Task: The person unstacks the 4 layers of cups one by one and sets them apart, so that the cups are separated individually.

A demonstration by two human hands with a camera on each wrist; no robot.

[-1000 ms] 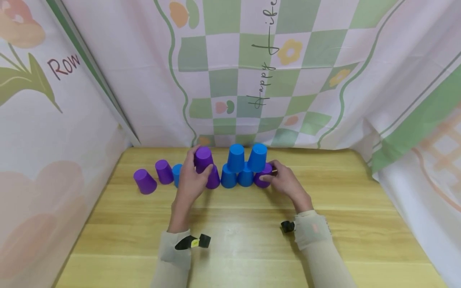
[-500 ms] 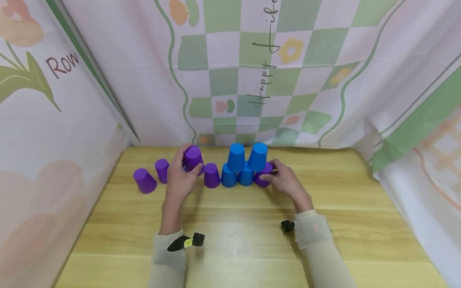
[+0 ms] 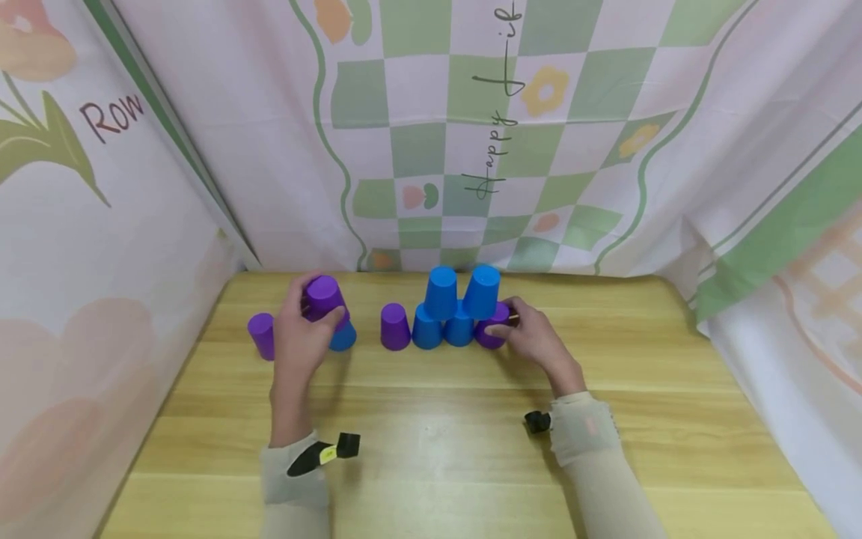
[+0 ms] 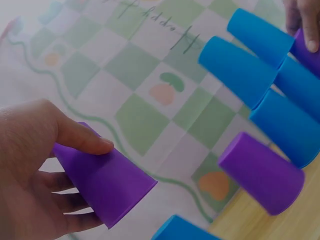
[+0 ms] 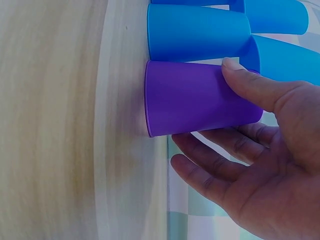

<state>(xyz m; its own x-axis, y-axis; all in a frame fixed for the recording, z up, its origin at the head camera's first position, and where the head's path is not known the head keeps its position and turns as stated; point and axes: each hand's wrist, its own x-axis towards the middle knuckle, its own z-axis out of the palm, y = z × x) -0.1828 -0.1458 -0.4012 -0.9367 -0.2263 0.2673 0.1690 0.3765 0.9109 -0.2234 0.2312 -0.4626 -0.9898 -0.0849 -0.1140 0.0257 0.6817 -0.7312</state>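
Note:
My left hand [image 3: 299, 340] grips an upside-down purple cup [image 3: 325, 295], thumb on the near side and fingers round the far side. In the head view this cup overlaps a blue cup [image 3: 343, 337] standing on the table; in the left wrist view it tilts, clear of the standing cups. At the right, my right hand [image 3: 536, 343] holds another purple cup [image 5: 195, 100] between thumb and fingers, its rim down on the table. Two blue cups [image 3: 427, 329] stand beside it in the row, and two more blue cups [image 3: 441, 292] rest across the tops.
A lone purple cup [image 3: 395, 327] stands just left of the blue ones. Farther left, another purple cup [image 3: 261, 335] is partly covered by my left hand. The wooden table [image 3: 431, 449] ends at a patterned curtain [image 3: 417, 150] behind.
My left hand has carried its purple cup leftward, away from above the lone purple cup to over the blue cup. My right hand has stayed in place.

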